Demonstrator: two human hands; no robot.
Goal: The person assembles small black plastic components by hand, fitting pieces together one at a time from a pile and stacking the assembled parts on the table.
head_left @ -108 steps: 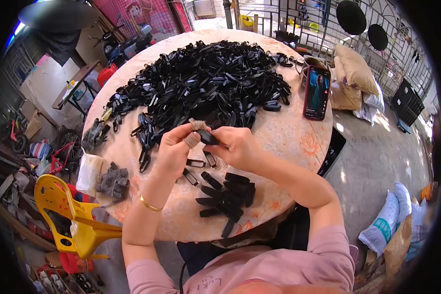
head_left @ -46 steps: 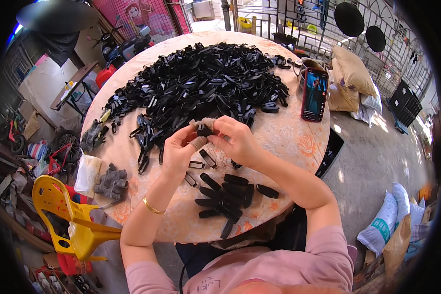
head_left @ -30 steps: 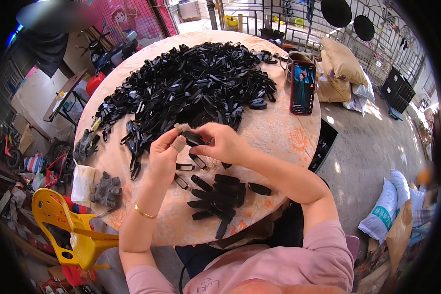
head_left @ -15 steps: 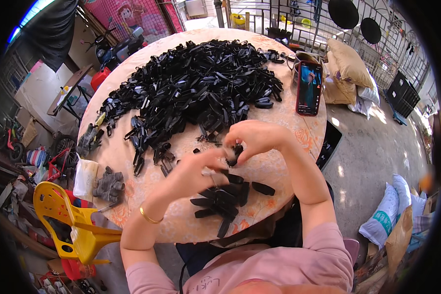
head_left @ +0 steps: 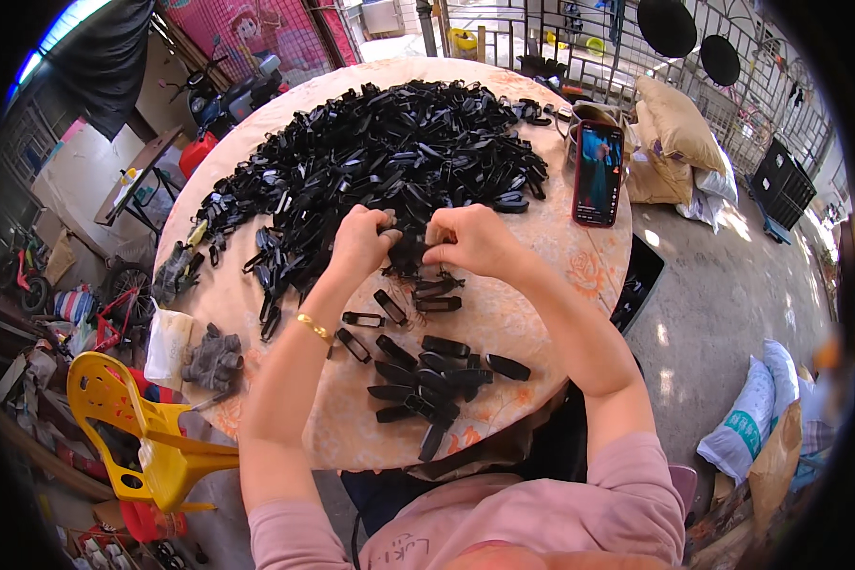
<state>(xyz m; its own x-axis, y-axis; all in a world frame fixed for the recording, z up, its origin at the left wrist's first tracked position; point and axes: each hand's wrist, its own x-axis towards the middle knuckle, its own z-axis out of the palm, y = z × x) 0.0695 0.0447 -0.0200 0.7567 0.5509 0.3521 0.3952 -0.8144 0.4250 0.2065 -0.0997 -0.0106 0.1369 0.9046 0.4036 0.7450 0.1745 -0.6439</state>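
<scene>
A big heap of small black oblong plastic pieces (head_left: pixel 370 152) covers the far part of a round table (head_left: pixel 579 313). My left hand (head_left: pixel 363 247) and my right hand (head_left: pixel 473 242) face each other at the heap's near edge, fingers curled and pinched. Anything between their fingertips blends into the dark pieces behind. Just below my hands lie a few loose black pieces with open, frame-like middles (head_left: pixel 389 306). Closer to me is a smaller pile of black pieces (head_left: pixel 432 380) with solid, rounded faces, one of them apart on its right.
A phone (head_left: pixel 598 176) showing a video leans against a metal container at the table's right. Dark gloves (head_left: pixel 213 359) and a white plastic packet (head_left: pixel 167 344) lie at the left edge. A yellow chair (head_left: pixel 114 418) stands left, a dark tray (head_left: pixel 640 280) right; full sacks (head_left: pixel 679 133) rest beyond.
Both hands have moved away from me, from above the small pile to the heap's near edge, and sit farther apart. The dark piece between them earlier is no longer distinguishable there.
</scene>
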